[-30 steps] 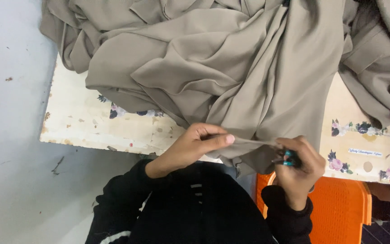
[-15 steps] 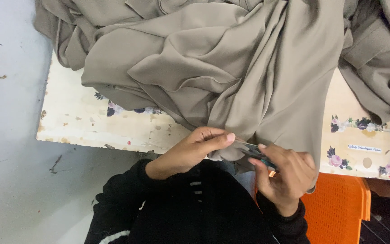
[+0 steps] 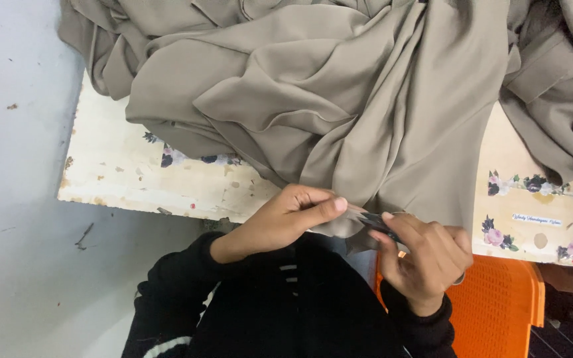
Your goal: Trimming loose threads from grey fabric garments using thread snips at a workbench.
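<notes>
Two hands, one cloth, one small tool.
Left hand (image 3: 286, 215) pinches the khaki cloth (image 3: 339, 99) edge; right hand (image 3: 426, 255), just beside, grips a dark snipping tool (image 3: 374, 221).

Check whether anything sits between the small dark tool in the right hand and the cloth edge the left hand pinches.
Nothing visible: the dark tool in the right hand already meets the taupe cloth edge beside the left hand.

My worn cream counter (image 3: 134, 179) fills mid-frame; grey floor (image 3: 14, 199) lies left, an orange chair (image 3: 499, 305) lower right.
</notes>
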